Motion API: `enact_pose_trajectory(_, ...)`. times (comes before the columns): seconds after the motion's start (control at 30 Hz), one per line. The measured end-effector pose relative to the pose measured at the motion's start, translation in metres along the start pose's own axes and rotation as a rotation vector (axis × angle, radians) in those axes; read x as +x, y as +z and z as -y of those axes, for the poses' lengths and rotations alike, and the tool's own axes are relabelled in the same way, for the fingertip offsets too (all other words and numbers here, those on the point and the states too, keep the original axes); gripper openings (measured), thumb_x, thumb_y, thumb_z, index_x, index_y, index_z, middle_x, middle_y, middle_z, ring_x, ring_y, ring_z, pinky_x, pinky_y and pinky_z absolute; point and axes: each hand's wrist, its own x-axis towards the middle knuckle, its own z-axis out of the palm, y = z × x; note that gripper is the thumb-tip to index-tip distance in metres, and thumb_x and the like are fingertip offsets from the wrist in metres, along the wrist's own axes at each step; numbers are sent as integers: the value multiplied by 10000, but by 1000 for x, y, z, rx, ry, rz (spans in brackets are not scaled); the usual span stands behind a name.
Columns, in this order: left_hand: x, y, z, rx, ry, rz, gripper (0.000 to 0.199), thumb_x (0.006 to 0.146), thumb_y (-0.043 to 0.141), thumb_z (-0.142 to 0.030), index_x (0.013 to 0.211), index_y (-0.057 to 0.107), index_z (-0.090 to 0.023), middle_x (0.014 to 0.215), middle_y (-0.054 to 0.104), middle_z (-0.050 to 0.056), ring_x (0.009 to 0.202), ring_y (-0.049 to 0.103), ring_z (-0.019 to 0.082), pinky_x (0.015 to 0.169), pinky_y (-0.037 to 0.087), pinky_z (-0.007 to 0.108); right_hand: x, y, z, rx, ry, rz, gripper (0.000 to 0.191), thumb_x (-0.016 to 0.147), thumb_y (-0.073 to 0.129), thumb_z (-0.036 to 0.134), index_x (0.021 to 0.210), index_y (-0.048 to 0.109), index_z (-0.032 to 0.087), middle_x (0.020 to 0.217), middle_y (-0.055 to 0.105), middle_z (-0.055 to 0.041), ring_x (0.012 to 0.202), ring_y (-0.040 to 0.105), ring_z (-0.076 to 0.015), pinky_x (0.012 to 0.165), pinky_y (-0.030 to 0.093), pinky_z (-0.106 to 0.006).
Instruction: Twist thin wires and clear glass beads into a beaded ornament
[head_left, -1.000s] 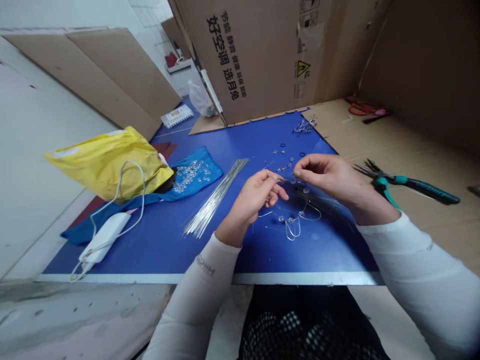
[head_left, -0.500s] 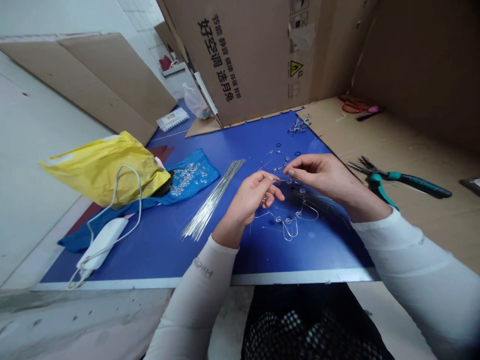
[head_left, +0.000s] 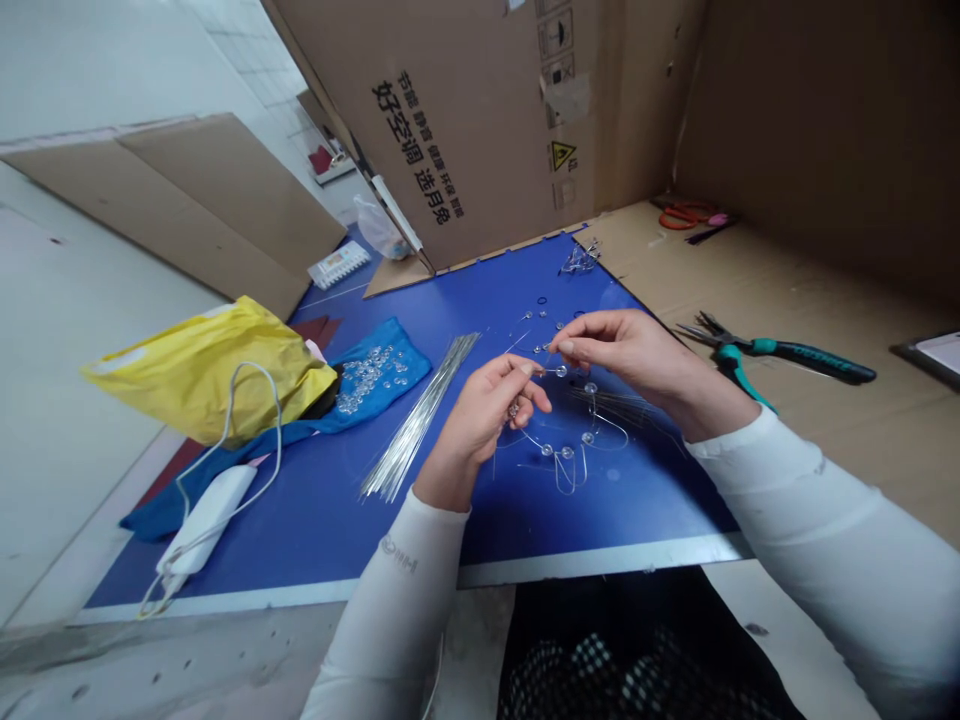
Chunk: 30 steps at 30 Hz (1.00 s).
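Observation:
A loop of thin wire strung with clear beads point(head_left: 567, 453) hangs between and below my hands, over the blue table. My left hand point(head_left: 495, 405) pinches the wire between thumb and forefinger. Its other fingers curl loosely, with a clear bead point(head_left: 513, 409) against them. Just right of the left fingertips is another clear bead point(head_left: 561, 371) on the wire. My right hand point(head_left: 622, 352) is closed in a thumb-and-finger pinch slightly above that bead; whatever lies between its fingertips is too small to make out.
A bundle of silvery wires point(head_left: 420, 420) lies to the left. Clear beads point(head_left: 371, 375) cover a blue cloth point(head_left: 411, 345) beside a yellow bag point(head_left: 217, 370) and a white corded device point(head_left: 214, 520). Green-handled pliers point(head_left: 810, 361) and orange scissors point(head_left: 686, 215) rest on cardboard at right.
The view has shifted slightly, so most things sit a little further left. Both hands keep their pinches close together, and the beaded wire still hangs below them.

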Motion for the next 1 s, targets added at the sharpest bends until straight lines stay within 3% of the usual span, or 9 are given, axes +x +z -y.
enact_pose_trajectory(0.2, -4, 3, -3, 40, 29, 16, 310, 814, 720, -393, 966, 562, -173, 569, 669, -15, 374, 409, 41, 412, 270, 169, -1, -1, 2, 48, 3, 32, 152, 719, 778, 334, 743, 756, 186, 684, 666, -4, 632, 533, -127, 633, 418, -300)
enact_pose_trajectory(0.7, -12, 10, -3, 166, 130, -79, 216, 854, 693, -370, 923, 638, -173, 546, 644, -30, 393, 413, 43, 428, 277, 173, -3, 5, 3, 51, -8, 68, 102, 724, 762, 297, 740, 757, 196, 700, 678, -7, 623, 537, -130, 626, 427, -295)
enact_pose_trajectory(1.0, -13, 8, -8, 82, 91, -118, 220, 807, 709, -359, 878, 602, -181, 517, 628, -36, 368, 369, 40, 416, 262, 174, -5, -1, 5, -4, 30, 148, 295, 789, 747, 466, 702, 726, 184, 654, 633, -15, 613, 527, -138, 595, 421, -294)
